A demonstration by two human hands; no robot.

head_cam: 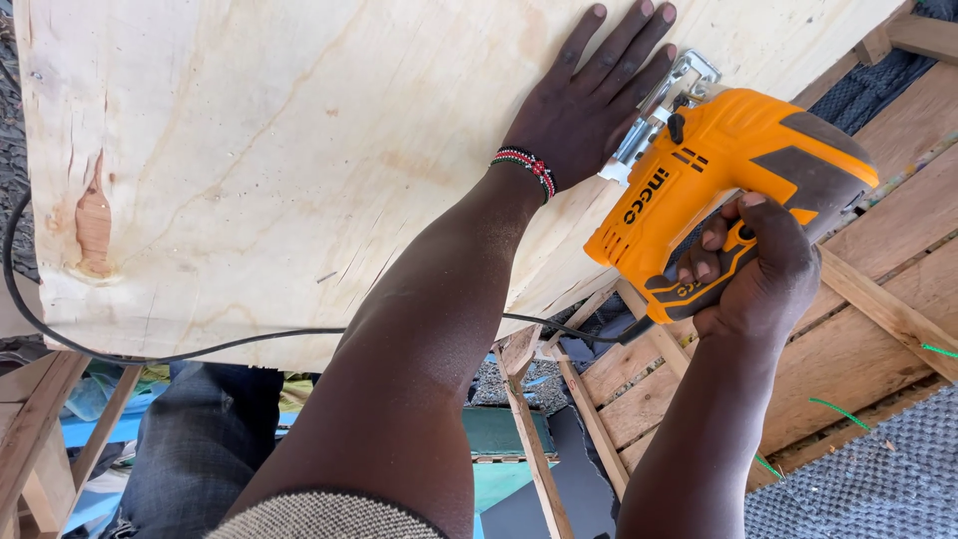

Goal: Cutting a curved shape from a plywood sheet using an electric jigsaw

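A large pale plywood sheet (pixel 279 150) fills the upper left of the head view. My left hand (pixel 589 95) lies flat on it with fingers spread, a beaded bracelet (pixel 527 167) on the wrist. My right hand (pixel 753 265) grips the handle of an orange jigsaw (pixel 709 180), whose metal base plate (pixel 664 105) rests on the sheet right beside my left hand's fingers. The blade is hidden under the tool.
The saw's black cord (pixel 150 351) loops left along the sheet's lower edge. Wooden frames and slats (pixel 868 329) lie to the right, over grey gravel (pixel 878 479). A wooden support (pixel 534 439) and my leg in jeans (pixel 200 439) show below the sheet.
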